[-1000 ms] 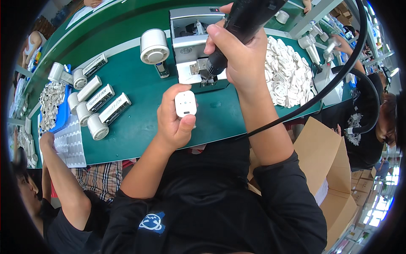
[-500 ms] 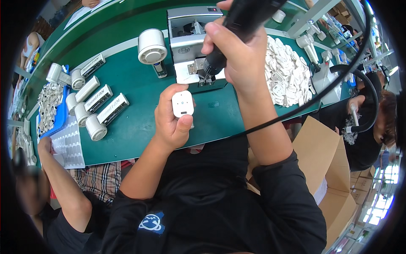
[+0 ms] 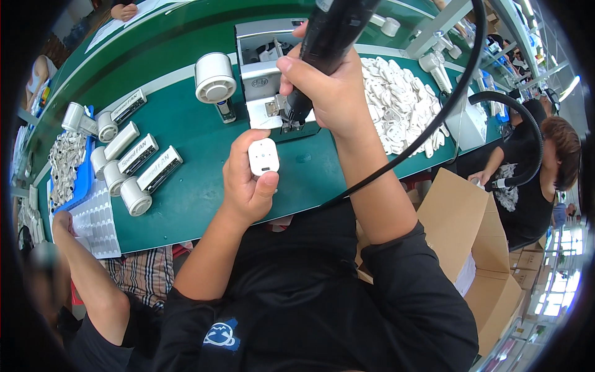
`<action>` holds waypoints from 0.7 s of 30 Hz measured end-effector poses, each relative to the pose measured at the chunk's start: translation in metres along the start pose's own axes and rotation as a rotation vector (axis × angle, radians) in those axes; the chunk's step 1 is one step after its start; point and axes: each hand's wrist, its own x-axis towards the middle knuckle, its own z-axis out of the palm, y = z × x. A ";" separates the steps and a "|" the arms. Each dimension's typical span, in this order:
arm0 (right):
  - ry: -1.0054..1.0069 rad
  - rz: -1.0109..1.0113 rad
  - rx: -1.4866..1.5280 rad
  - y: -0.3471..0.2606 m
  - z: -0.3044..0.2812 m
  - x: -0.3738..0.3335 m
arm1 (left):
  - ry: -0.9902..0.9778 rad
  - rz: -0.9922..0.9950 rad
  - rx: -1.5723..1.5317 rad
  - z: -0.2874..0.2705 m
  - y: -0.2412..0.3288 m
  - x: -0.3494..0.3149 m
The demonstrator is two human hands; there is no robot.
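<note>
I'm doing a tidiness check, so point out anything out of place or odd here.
Nothing looks plainly spilled or damaged. A black cable crosses in front of the right forearm, below the right hand gripping the black tool, which looks awkward. White parts lie heaped loose on the green bench, untidily.

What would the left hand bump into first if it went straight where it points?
Probably the grey machine just ahead of the left hand, though depth is hard to judge here.

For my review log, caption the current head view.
Left hand holds a white rounded part; right hand grips a black tool, tip at a silver machine.
</note>
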 end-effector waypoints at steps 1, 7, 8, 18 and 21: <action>-0.001 -0.002 -0.006 0.000 0.001 0.001 | 0.001 0.003 -0.005 0.000 0.000 0.000; -0.082 0.075 0.024 -0.014 -0.004 -0.007 | 0.016 -0.026 -0.029 -0.002 0.004 -0.001; -0.090 0.065 0.042 -0.016 -0.005 -0.010 | 0.015 -0.013 -0.034 -0.001 0.002 -0.001; 0.111 0.032 0.302 -0.110 0.031 -0.019 | -0.054 -0.031 0.060 0.002 0.006 0.003; 0.075 0.011 0.283 -0.102 0.036 -0.013 | -0.056 -0.041 0.082 0.003 0.003 0.003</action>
